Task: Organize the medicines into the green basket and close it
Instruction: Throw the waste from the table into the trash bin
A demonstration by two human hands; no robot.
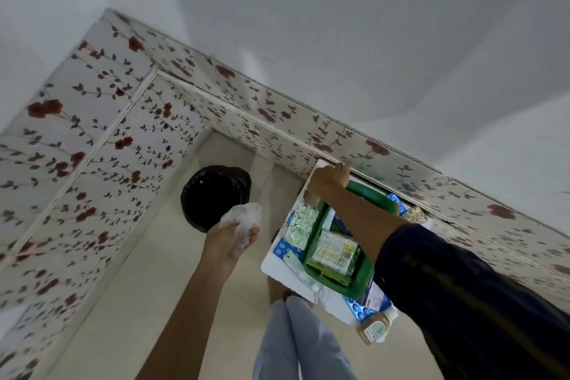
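The green basket [314, 244] stands on a small white table [274, 265] by the flowered wall, with medicine boxes [334, 251] inside it. Foil blister strips [300, 224], blue blister packs [282, 248] and a small brown bottle [374, 327] lie around it on the table. My left hand [229, 241] is left of the table, out over the floor, shut on a crumpled clear plastic wrapper [243, 219]. My right hand [327, 180] reaches across the basket to the table's far corner, fingers curled at the wall edge; what it grips I cannot make out.
A bin lined with a black bag [214, 194] stands on the tiled floor to the left of the table, just beyond my left hand. Flowered wall panels [101, 139] enclose the corner. My legs in light trousers [296, 339] are below the table edge.
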